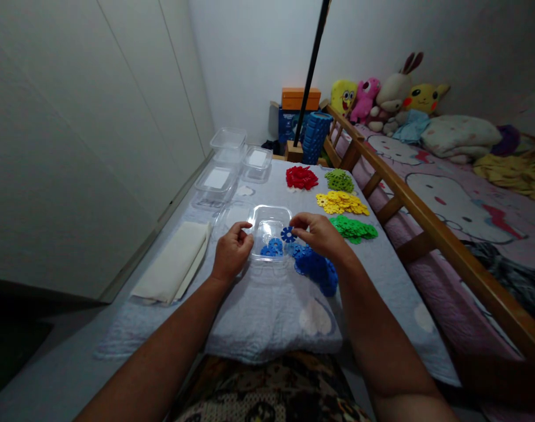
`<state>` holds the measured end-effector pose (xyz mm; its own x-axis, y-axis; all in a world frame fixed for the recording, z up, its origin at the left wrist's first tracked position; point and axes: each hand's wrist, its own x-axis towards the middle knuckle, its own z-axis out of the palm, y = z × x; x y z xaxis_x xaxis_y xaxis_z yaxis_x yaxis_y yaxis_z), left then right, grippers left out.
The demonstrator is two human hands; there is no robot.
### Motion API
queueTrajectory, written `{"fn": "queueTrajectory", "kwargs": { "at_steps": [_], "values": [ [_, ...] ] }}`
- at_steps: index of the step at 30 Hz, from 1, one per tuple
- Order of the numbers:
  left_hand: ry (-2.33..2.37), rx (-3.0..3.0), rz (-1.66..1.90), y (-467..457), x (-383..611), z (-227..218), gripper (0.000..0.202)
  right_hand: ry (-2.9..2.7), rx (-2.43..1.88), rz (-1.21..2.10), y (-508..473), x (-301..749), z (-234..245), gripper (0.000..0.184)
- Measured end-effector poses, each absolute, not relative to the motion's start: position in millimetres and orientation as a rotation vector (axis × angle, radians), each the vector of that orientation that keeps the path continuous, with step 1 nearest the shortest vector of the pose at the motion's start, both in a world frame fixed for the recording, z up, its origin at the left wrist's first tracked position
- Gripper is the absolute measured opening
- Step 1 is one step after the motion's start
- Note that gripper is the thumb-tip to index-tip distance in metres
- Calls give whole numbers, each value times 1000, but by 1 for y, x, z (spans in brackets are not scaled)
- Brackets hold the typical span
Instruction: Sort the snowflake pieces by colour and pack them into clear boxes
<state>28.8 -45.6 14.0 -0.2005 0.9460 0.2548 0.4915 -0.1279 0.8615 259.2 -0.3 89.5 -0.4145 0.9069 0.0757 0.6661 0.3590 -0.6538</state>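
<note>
Between thumb and fingers, my right hand (315, 230) pinches a blue notched plastic disc (288, 234), shaped like a snowflake building piece, above the right rim of a clear plastic container (271, 211). Several blue discs (273, 247) lie inside the container. My left hand (233, 251) is closed at the container's left rim, thumb and fingers on the edge. A heap of blue discs (317, 269) sits right of the container, partly under my right hand and forearm. Behind that hand is a pile of green discs (354, 228).
Yellow (342, 203), light green (339, 180) and red pieces (301, 177) are piled at the back right. Clear containers (214, 179) stand back left, near a folded beige cloth (173, 264). A wooden bed rail (408, 205) runs along the right; a black pole (311, 70) rises behind.
</note>
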Motion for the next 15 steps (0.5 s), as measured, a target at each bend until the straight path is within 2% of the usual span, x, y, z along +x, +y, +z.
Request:
{"fn": "queueTrajectory", "kwargs": {
  "at_steps": [6,15],
  "values": [
    [1676,1602,1283,-45,29,15,31,-2607,-1428,422,0,208,83,17],
    [1677,1596,1280,-46,29,16,29,-2845,-1365,327,-1,191,70,24]
  ]
}}
